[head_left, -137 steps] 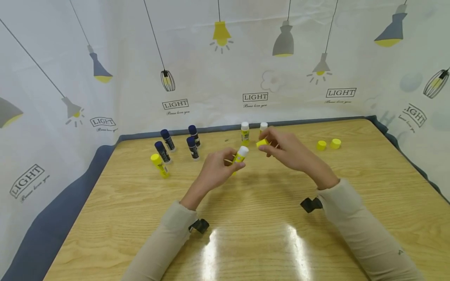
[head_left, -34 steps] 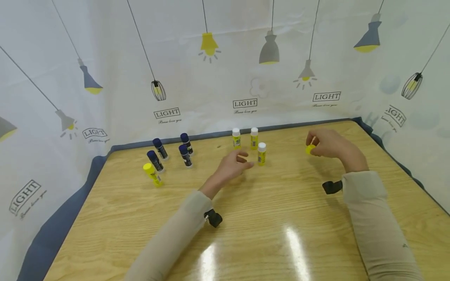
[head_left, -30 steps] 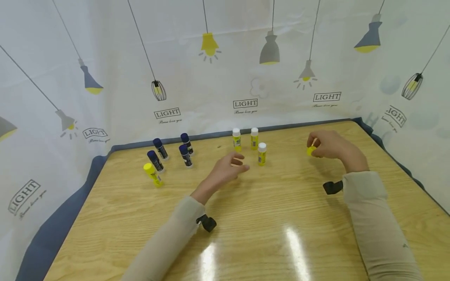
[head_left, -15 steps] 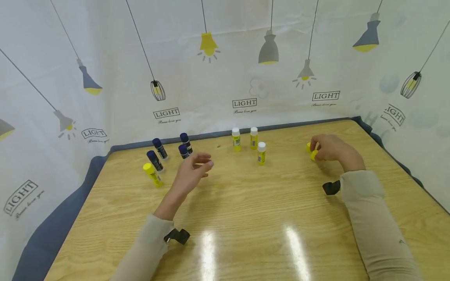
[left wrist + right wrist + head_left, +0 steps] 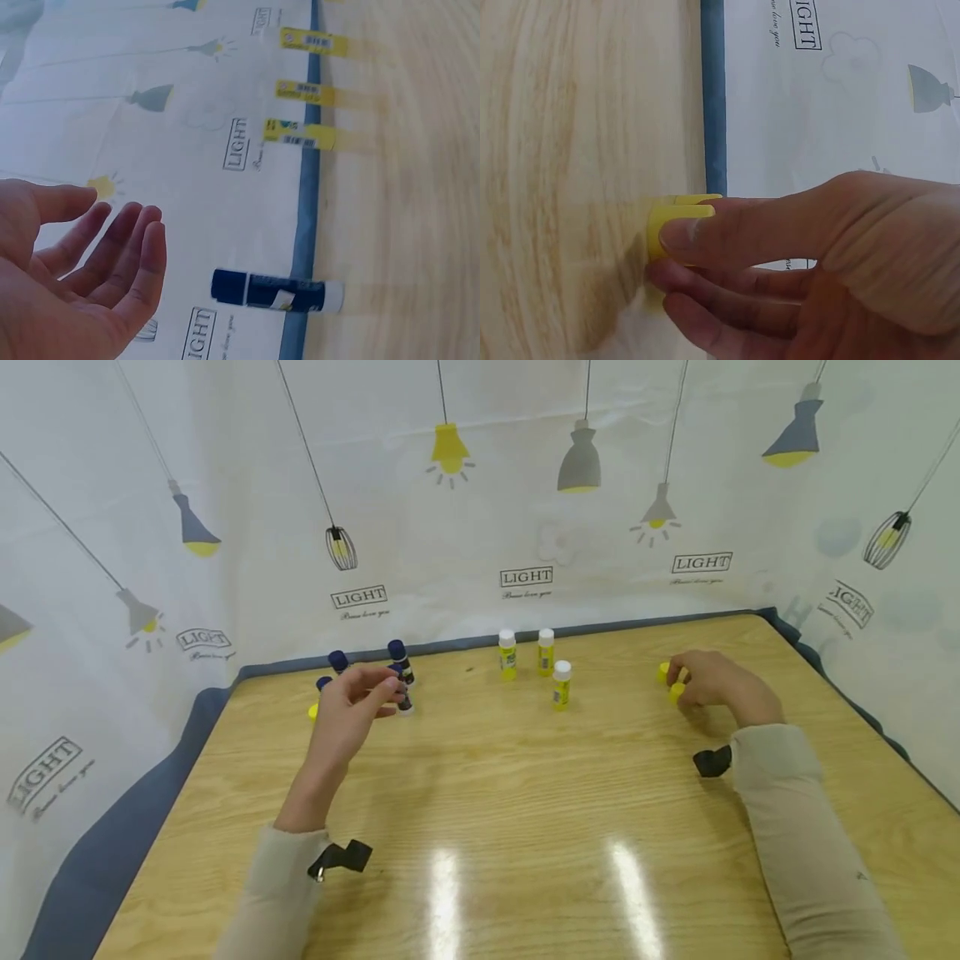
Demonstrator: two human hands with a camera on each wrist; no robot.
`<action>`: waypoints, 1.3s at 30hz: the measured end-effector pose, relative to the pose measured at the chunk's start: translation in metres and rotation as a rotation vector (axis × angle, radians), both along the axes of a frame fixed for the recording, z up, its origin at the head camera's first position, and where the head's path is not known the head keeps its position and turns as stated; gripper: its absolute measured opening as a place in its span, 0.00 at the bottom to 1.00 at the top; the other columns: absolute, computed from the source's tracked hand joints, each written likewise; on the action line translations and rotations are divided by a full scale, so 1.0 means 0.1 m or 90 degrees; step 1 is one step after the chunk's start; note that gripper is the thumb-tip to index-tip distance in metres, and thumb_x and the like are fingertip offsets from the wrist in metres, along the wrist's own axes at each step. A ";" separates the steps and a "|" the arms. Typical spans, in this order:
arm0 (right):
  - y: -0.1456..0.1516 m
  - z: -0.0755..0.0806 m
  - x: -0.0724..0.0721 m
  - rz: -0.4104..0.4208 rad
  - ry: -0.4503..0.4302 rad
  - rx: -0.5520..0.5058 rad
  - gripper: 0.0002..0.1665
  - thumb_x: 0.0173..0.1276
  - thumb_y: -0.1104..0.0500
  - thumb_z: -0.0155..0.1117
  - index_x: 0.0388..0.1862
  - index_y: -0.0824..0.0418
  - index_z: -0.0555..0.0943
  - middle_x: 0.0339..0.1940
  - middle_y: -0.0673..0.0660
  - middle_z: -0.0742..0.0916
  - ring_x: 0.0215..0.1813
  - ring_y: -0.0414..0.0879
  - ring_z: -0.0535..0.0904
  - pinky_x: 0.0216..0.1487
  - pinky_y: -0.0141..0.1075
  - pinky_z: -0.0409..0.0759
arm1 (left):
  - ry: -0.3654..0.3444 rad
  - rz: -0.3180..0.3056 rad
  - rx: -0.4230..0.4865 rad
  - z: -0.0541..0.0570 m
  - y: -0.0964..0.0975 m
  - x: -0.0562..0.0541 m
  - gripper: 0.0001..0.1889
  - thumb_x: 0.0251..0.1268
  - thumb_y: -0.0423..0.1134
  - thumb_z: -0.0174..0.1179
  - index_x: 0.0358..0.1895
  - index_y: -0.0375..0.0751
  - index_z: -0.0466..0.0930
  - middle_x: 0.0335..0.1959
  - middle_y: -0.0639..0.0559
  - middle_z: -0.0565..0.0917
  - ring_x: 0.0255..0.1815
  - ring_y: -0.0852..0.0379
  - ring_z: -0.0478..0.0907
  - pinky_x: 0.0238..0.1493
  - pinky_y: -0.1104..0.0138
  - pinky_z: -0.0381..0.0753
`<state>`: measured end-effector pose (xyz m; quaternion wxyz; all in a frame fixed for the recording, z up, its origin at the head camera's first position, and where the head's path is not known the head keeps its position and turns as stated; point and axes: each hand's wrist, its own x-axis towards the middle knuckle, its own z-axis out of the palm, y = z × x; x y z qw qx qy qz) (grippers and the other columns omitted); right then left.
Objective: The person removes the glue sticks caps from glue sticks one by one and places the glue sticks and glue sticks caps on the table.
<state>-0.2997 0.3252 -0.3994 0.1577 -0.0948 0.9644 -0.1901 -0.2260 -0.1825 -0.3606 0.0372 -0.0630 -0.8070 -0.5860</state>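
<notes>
My left hand (image 5: 345,714) is in front of the dark blue glue sticks, fingers loosely bent and holding nothing; the left wrist view shows the gap between thumb and fingers. One dark blue glue stick (image 5: 259,291) stands just beyond the fingers there. Behind the hand, a yellow-capped glue stick (image 5: 312,712) is mostly hidden. At the right, my right hand (image 5: 716,687) pinches a yellow cap (image 5: 679,225) between thumb and fingers, low at the tabletop. Another yellow cap (image 5: 663,672) sits right beside it.
Three yellow glue sticks with white tops stand upright mid-table, the nearest being the front glue stick (image 5: 562,687). Another dark blue glue stick (image 5: 401,660) stands near the back edge. A printed curtain (image 5: 450,543) rises behind the wooden table (image 5: 525,793).
My left hand has let go of a white-topped glue stick, now standing mid-table, and swung left to the dark blue ones. My right hand has carried a yellow cap right, beside another cap.
</notes>
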 end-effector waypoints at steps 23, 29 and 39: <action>-0.12 0.44 0.19 0.035 -0.011 -0.057 0.30 0.76 0.52 0.64 0.68 0.70 0.70 0.65 0.81 0.76 0.49 0.59 0.86 0.46 0.51 0.87 | -0.015 0.045 -0.209 -0.08 -1.23 -0.15 0.30 0.73 0.54 0.64 0.70 0.42 0.75 0.65 0.45 0.81 0.59 0.59 0.79 0.60 0.62 0.77; -0.22 0.54 0.24 0.053 0.021 -0.061 0.30 0.78 0.48 0.61 0.68 0.67 0.71 0.67 0.78 0.77 0.52 0.60 0.86 0.51 0.55 0.85 | -0.133 -0.061 -0.229 -0.23 -1.35 -0.22 0.37 0.72 0.53 0.66 0.77 0.42 0.65 0.74 0.37 0.71 0.73 0.36 0.71 0.71 0.40 0.71; -0.35 0.56 0.25 0.092 0.073 -0.063 0.27 0.80 0.46 0.60 0.66 0.64 0.75 0.63 0.72 0.82 0.61 0.66 0.80 0.57 0.61 0.79 | -0.156 -0.154 -0.252 -0.45 -1.37 -0.25 0.24 0.78 0.42 0.60 0.68 0.30 0.74 0.65 0.33 0.80 0.66 0.40 0.78 0.66 0.52 0.79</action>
